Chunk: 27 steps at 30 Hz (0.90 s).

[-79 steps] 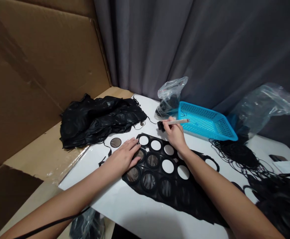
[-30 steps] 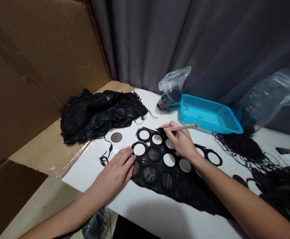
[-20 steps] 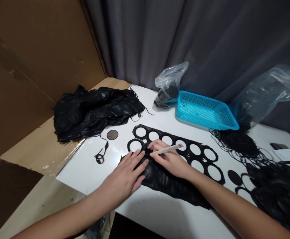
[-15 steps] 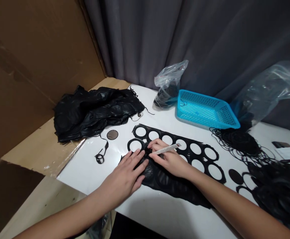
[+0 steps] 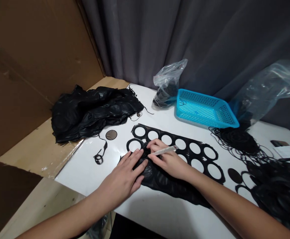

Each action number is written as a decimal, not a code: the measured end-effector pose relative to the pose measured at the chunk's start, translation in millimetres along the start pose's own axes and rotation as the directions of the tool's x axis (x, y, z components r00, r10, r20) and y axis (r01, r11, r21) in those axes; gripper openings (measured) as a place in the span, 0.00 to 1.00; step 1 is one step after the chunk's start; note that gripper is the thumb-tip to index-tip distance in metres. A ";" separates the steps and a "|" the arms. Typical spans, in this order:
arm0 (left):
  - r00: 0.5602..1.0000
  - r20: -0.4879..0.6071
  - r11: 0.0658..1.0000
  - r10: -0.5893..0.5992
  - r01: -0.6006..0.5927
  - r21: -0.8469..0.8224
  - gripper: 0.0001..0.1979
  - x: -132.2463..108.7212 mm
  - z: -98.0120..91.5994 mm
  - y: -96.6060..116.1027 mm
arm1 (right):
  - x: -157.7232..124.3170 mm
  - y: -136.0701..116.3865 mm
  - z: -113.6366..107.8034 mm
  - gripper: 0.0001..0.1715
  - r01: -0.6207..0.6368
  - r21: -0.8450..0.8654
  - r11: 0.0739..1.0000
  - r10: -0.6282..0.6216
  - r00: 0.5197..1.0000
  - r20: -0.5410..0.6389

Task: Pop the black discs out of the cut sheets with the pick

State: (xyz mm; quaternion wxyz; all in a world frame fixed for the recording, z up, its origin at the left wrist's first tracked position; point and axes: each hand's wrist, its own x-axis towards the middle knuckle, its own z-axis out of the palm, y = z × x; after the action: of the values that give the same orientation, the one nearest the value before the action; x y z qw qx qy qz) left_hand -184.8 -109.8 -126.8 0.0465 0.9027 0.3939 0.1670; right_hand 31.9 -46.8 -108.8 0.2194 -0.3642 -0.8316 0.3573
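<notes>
A thin black sheet with rows of round cut-outs lies on the white table. My left hand rests flat on its left part, fingers spread and holding nothing. Pinched in my right hand is a slim pale pen-like tool. Its tip points down-left at the sheet beside my left fingertips; the fingers hide the exact contact. Round white openings show in the far rows, while the near part of the sheet still bears a filled disc. A loose dark mesh disc lies to the left.
A black sheet pile sits back left, near cardboard. Behind stand a clear bag of black material and a blue basket. Black cords, a dark disc and black scraps lie right. A curled strip lies left.
The whole view has shifted very slightly. Both hands keep nearly the same place on the sheet, and the pale tool sits at a slightly different angle.
</notes>
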 end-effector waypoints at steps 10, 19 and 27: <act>1.000 -0.008 0.999 -0.006 0.007 0.046 0.21 1.9 -3.3 0.4 | 5.7 38.6 -31.4 0.11 -0.277 0.088 0.957 0.281 0.804 -0.524; 0.987 -0.134 0.992 0.089 -0.076 0.097 0.13 -20.5 -7.2 18.9 | -25.6 -10.8 -8.3 0.09 -0.054 0.041 0.998 0.062 0.975 -0.213; 0.996 -0.073 0.996 0.051 -0.045 0.083 0.17 -38.4 -6.3 36.4 | -33.6 -26.7 12.8 0.12 -0.079 0.172 0.982 0.070 0.996 0.056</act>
State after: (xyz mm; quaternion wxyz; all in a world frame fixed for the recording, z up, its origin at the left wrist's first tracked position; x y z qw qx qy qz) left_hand -186.0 -163.0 -123.2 -0.0093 0.9061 0.3799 0.1858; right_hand 33.4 -90.8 -100.5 0.2160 -0.3655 -0.7883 0.4453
